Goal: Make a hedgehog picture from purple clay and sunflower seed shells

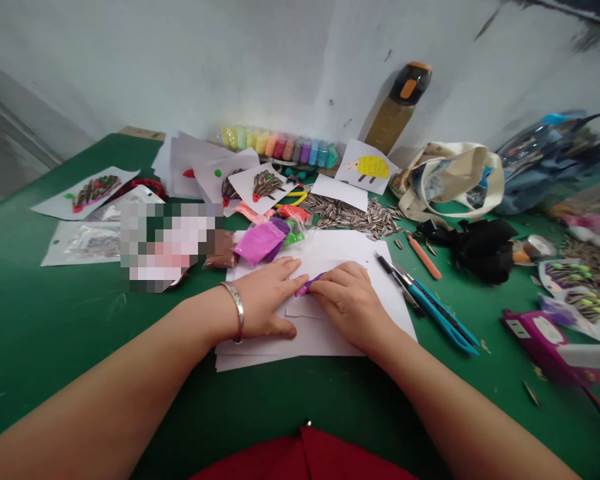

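A small white sheet lies on a stack of larger white paper. Purple and pink modelling clay sits on this small sheet, partly covered by my fingers. My left hand, with a silver bangle at the wrist, rests on the paper with fingers stretched out and their tips beside the clay. From the other side, my right hand bends its fingers together and pinches at the purple clay. Just beyond my left hand lie a pink clay packet and a brown clay packet.
Sunflower seeds lie in a heap behind the paper. To the right are a black pen, blue tweezers and an orange clay tool. Seed hedgehog pictures, a bottle and a cloth bag stand farther back.
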{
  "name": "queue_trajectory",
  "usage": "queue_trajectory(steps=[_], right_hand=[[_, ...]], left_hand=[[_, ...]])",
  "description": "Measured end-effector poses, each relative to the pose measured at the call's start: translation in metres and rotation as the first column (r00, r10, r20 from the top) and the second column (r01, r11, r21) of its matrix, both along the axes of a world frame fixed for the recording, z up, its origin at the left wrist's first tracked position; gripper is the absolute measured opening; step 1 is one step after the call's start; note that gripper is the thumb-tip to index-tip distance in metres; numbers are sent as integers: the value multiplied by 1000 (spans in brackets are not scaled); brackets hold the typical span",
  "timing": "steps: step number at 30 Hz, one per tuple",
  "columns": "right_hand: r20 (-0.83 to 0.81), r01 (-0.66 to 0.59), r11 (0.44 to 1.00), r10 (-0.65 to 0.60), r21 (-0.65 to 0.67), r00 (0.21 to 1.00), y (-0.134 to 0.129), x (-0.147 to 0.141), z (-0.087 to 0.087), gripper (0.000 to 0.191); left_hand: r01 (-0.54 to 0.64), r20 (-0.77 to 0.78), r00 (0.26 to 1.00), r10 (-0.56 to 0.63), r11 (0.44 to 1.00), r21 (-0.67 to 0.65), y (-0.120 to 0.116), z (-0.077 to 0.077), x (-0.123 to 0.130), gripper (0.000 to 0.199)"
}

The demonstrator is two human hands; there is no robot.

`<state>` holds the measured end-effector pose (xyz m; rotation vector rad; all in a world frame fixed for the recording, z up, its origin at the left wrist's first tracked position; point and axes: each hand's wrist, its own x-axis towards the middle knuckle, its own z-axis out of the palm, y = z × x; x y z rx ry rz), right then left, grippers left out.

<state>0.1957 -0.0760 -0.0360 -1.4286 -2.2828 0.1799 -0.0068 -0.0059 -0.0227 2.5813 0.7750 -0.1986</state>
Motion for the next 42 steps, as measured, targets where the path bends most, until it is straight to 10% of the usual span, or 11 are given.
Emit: queue_trajectory(steps=[28, 42], right_hand=[[-39, 39, 999, -39, 13, 998, -2, 5, 5, 21], [-165, 247, 966, -232, 72, 958, 10, 43, 6, 15]], left_hand=[[14, -13, 1000, -14, 1000, 5, 0, -1, -1, 95], [1, -59, 998, 1, 999, 38, 0, -2, -4, 96]])
